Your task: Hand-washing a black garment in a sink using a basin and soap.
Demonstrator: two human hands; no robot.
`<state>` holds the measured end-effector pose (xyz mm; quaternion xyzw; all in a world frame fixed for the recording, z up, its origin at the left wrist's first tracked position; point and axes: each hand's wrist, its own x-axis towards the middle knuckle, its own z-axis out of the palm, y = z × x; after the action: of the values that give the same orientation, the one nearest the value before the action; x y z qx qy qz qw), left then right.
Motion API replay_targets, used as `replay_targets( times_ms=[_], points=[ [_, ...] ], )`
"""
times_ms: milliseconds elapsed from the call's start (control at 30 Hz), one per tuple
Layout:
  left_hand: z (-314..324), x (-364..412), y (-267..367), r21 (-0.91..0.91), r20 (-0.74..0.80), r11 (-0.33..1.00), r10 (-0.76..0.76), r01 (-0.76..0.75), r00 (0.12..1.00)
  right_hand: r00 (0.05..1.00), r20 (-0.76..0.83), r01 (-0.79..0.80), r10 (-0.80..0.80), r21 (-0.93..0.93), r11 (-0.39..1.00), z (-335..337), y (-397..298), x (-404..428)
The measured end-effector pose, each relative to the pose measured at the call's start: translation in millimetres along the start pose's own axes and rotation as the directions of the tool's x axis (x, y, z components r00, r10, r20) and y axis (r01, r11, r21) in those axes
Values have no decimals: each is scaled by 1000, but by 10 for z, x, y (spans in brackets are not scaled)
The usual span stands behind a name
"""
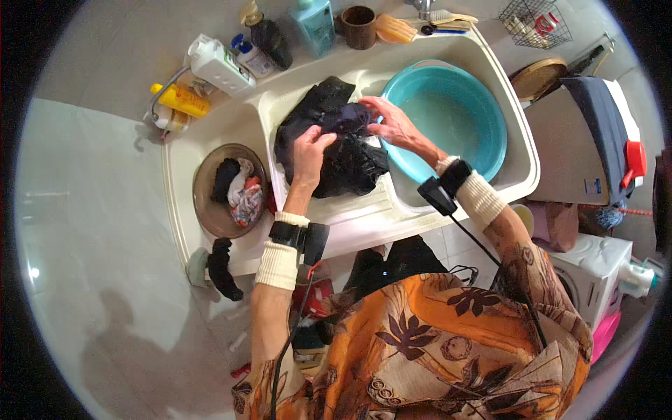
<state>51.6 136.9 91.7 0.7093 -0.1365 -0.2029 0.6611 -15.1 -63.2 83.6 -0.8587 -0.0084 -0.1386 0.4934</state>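
A wet black garment (357, 168) lies bunched on the ribbed washboard part of the cream laundry sink (325, 226). My left hand (311, 152) rests at the garment's left middle, thumb and fingers at a dark purplish fold of cloth (349, 118); whether it pinches the fold is hard to tell. At the fold's right end is my right hand (391, 123), fingers curved with a gap between them and the thumb, close to the rim of a turquoise basin (493, 157). Cloudy water fills the basin's bottom.
Left in the sink stands a brown bowl (205, 210) with small clothes. Dark socks (224, 268) hang over the front edge. Bottles (220, 65), a brown cup (358, 31) and brushes (451, 20) line the back ledge. A white washing machine (593, 273) stands at the right.
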Motion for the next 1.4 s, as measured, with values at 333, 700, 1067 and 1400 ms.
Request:
replay_targets(
  times_ms=[333,700,1067,1400],
  points=[
    [-110,104,577,-708,213,686,-20,168,977,974,177,-216,143,516,829,-191,-562,342],
    [-89,86,514,-723,36,690,56,-13,998,936,177,-314,304,809,496,-32,-259,315],
    [50,51,669,-430,-13,897,108,-103,994,977,124,-213,173,586,782,31,-719,523],
    [177,27,738,-271,-146,945,145,-181,979,990,-68,-70,122,514,855,-216,-716,683]
  ],
)
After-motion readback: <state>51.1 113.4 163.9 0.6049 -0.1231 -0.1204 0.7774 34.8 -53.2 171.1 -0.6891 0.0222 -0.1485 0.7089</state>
